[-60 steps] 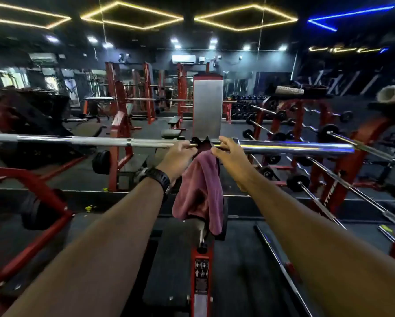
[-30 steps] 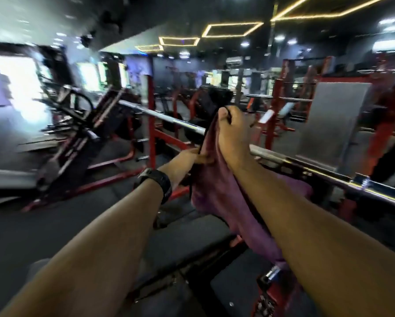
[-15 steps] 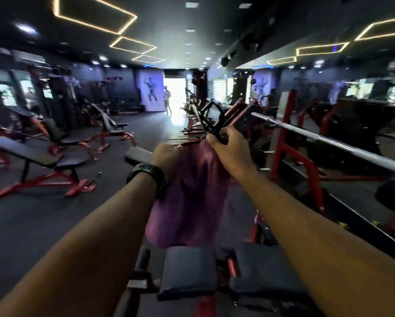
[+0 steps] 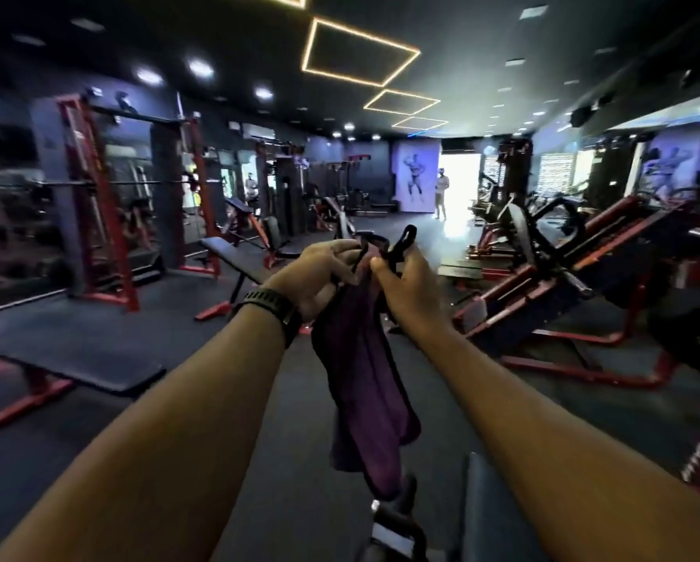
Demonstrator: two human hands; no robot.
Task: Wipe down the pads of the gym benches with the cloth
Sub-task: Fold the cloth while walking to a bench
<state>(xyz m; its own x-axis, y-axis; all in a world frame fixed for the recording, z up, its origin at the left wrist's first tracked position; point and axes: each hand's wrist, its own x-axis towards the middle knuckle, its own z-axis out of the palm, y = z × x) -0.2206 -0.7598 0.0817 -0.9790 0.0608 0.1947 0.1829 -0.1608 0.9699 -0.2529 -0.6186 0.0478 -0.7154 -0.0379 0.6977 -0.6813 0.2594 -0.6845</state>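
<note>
A purple cloth (image 4: 364, 399) hangs in front of me in the head view, held up by both hands at its top edge. My left hand (image 4: 320, 277), with a black watch at the wrist, grips the top left of the cloth. My right hand (image 4: 405, 290) pinches the top right. The two hands are close together at chest height. A flat bench with a dark pad (image 4: 85, 371) on a red frame stands low at the left. Another flat bench pad (image 4: 235, 253) lies further back, left of my hands. A dark pad (image 4: 494, 517) shows at the bottom right, under my right forearm.
Red power racks (image 4: 109, 221) line the left wall. A red leg-press machine (image 4: 575, 277) fills the right side. Dark open floor (image 4: 259, 399) runs down the middle toward a bright doorway, where a person (image 4: 441, 192) stands far off. Part of a machine frame (image 4: 393, 533) sits below the cloth.
My view has swung left, away from the barbell rack and onto the open gym floor. Both hands lifted the cloth off the barbell and carry it, now bunched closer together.
</note>
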